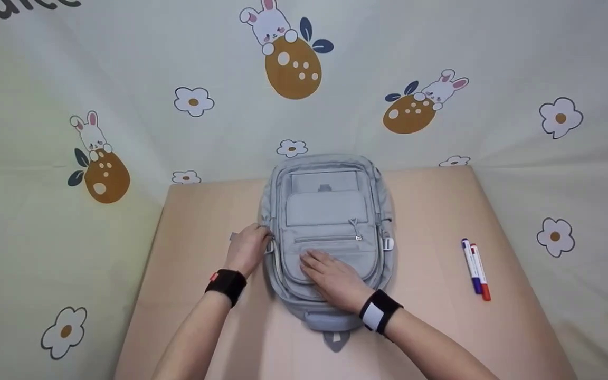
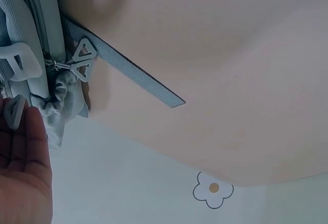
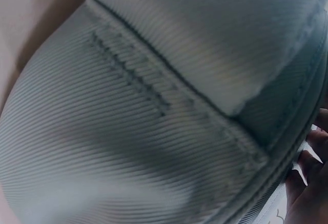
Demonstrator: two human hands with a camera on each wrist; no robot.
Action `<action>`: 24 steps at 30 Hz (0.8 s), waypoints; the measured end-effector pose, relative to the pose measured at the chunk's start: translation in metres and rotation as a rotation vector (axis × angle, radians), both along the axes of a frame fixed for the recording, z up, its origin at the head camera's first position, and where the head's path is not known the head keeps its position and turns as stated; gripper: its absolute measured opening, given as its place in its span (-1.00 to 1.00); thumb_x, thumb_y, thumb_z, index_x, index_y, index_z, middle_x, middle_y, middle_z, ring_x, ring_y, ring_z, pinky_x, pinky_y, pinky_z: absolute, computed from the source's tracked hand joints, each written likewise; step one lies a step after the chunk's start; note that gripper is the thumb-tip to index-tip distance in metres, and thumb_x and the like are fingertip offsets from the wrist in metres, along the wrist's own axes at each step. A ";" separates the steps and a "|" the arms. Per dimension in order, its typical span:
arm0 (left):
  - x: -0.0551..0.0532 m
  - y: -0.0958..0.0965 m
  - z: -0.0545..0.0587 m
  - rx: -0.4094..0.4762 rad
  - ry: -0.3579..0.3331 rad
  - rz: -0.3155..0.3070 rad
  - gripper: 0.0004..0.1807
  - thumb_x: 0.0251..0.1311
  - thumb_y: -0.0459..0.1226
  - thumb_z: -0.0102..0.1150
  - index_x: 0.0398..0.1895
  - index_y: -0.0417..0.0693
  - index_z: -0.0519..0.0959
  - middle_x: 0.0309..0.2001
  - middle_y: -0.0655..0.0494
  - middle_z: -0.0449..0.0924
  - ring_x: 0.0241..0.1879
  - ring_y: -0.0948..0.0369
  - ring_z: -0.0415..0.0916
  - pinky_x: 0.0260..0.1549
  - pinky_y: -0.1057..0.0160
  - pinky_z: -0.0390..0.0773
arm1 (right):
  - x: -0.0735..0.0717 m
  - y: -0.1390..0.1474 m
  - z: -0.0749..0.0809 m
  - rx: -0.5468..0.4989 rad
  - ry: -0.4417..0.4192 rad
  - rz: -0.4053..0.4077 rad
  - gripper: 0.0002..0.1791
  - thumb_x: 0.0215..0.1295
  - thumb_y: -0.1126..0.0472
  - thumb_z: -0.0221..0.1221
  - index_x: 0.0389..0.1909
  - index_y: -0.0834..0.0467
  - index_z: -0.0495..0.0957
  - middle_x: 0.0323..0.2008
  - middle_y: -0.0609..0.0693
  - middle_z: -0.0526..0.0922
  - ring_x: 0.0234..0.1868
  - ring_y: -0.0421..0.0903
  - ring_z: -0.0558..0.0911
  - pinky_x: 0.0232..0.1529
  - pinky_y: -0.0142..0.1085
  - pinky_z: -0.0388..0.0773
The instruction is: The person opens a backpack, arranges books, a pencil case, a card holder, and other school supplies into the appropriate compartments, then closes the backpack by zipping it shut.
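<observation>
A grey-blue backpack [image 1: 326,208] lies on the table with its front pocket side up. At its left side my left hand [image 1: 246,249] has its fingers at the edge. The left wrist view shows a grey triangular zipper pull [image 2: 14,112] held against the fingers of that hand; the thumb is out of sight. A pair of similar zipper pulls [image 2: 84,59] hangs beside a pale side buckle [image 2: 23,61]. My right hand [image 1: 333,279] rests flat on the lower front of the bag, fingers extended. Ribbed fabric of the backpack [image 3: 102,131] fills most of the right wrist view.
Two markers, one blue [image 1: 471,266] and one red [image 1: 481,272], lie on the table [image 1: 430,316] to the right. A loose grey strap [image 2: 133,75] sticks out from the bag's left side. Behind the table hangs a printed cloth [image 1: 351,126] with rabbits and flowers.
</observation>
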State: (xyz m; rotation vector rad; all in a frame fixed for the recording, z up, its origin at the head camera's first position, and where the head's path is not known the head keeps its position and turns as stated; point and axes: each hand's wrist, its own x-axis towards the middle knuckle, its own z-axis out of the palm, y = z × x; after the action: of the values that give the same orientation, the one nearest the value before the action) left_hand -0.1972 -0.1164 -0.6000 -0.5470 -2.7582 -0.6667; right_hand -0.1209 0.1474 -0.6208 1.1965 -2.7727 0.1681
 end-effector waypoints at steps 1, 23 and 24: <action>0.002 0.000 0.000 -0.002 -0.010 -0.002 -0.93 0.33 -0.35 0.28 -0.22 -0.13 0.73 -0.25 0.01 0.65 -0.23 0.00 0.65 -0.27 0.00 0.61 | 0.000 0.000 0.000 -0.001 -0.001 -0.001 -0.46 0.52 0.12 0.13 0.47 0.08 0.39 0.53 -0.02 0.26 0.55 -0.01 0.18 0.44 -0.12 0.25; 0.014 -0.001 0.001 -0.022 -0.101 0.005 -0.94 0.33 -0.36 0.27 -0.26 -0.10 0.72 -0.25 0.05 0.65 -0.24 0.07 0.65 -0.28 0.04 0.63 | 0.004 0.006 0.000 -0.071 0.022 0.044 -0.46 0.46 0.13 0.20 0.42 0.10 0.46 0.50 0.03 0.33 0.52 0.03 0.25 0.45 -0.11 0.23; 0.014 -0.001 0.001 -0.020 -0.100 0.007 -0.94 0.32 -0.36 0.27 -0.26 -0.10 0.72 -0.25 0.05 0.65 -0.24 0.07 0.65 -0.28 0.04 0.63 | 0.006 0.009 0.000 -0.083 0.031 0.053 -0.47 0.45 0.14 0.21 0.40 0.10 0.47 0.49 0.03 0.35 0.51 0.04 0.27 0.44 -0.11 0.24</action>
State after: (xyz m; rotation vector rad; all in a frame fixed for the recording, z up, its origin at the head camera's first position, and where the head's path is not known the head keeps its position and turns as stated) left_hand -0.1833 -0.1178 -0.5991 -0.5221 -2.8613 -0.6838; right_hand -0.1149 0.1563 -0.6212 1.2421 -2.6813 0.2646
